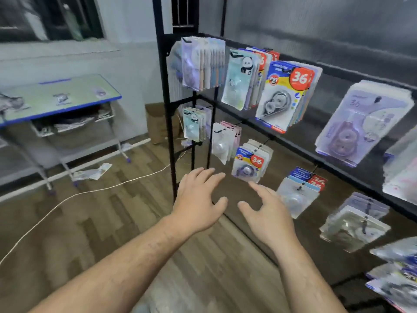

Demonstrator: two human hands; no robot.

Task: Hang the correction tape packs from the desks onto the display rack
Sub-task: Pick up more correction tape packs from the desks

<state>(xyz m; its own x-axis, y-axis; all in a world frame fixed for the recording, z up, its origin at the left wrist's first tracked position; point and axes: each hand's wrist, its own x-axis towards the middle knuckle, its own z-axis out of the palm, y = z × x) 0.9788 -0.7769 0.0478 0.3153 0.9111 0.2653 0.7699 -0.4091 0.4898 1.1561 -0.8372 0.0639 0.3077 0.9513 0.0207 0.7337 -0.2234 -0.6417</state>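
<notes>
Yellow-blue pack [249,163] hangs by spread right hand [268,213], seemingly not touching.

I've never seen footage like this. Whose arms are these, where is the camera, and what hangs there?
There is no machine here: a person wears one wide-angle camera on the head, so you look down along their bare arms. The left hand and right hand are both open and hold nothing; the right one reaches close to a small pack marked 36. In front stands a black display rack, its hooks hung with correction tape packs. A blue-edged desk stands at the left, and a pale cable runs across the wooden floor.
</notes>
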